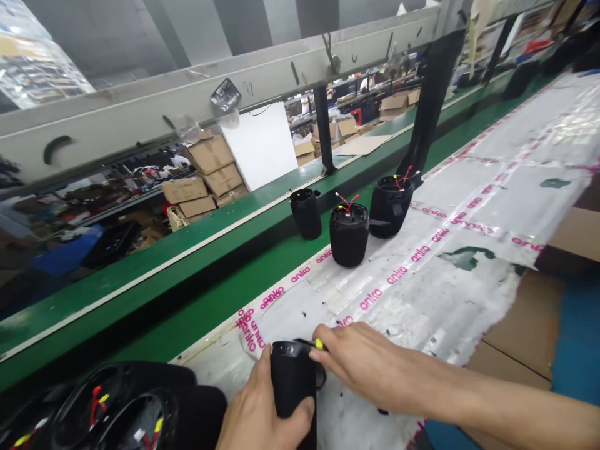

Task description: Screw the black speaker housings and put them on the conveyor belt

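Near the bottom middle, a black cylindrical housing (294,381) stands tilted on the plastic-covered table. My left hand (267,406) is wrapped round its side, thumb in front. At its top rim, my right hand (360,359) pinches a thin dark tool with a yellow part (319,344) between thumb and fingers; the tool's tip meets the rim. A dark loop hangs beside the housing, just under my right hand. What the tool's far end does is too small to tell.
Several black housings (201,412) with red and yellow wires crowd the lower left. Farther off are two wired housings (349,240) on the printed plastic sheet (398,312) and another (307,219) on the green belt (262,281). A grey metal beam (140,112) crosses above.
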The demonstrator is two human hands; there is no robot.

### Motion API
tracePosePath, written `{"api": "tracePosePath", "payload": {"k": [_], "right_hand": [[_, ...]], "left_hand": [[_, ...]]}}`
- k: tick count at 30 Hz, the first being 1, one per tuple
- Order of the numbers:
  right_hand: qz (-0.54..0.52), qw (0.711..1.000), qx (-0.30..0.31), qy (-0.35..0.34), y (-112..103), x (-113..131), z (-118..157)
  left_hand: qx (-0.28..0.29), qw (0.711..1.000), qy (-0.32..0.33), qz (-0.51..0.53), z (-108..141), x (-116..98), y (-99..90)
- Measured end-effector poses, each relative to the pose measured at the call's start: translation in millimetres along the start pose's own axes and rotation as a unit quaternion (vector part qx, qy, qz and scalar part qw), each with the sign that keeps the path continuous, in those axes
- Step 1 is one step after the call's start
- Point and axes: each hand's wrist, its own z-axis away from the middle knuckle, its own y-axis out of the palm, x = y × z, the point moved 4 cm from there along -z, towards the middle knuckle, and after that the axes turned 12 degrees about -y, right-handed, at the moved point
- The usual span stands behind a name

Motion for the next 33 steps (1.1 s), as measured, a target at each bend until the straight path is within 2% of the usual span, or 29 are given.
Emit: {"api": "tracePosePath", "payload": {"k": [6,13,18,25,33], "right_hand": [[0.001,0.999,0.025,-0.023,11.8,7.9,-0.3],[0.04,0.998,-0.007,-0.044,28.3,7.7,1.4],[0.066,0.996,-0.003,-0.054,32.1,7.7,2.4],[0.151,0.984,0.023,-0.087,27.2,12.9,-2.0],[0.19,0.973,0.065,-0.111,11.4,16.7,-16.4]], "left_hand": [[-0.017,1.0,-0.02,-0.005,2.3,-3.1,1.3],[-0.016,1.0,-0.014,-0.004,2.4,-3.8,1.6],[-0.007,1.0,-0.022,-0.015,3.2,-5.7,0.2],[-0.002,0.999,-0.016,-0.033,3.1,-7.4,2.1],[0.017,0.999,-0.022,-0.043,-2.5,-6.7,5.9]]}}
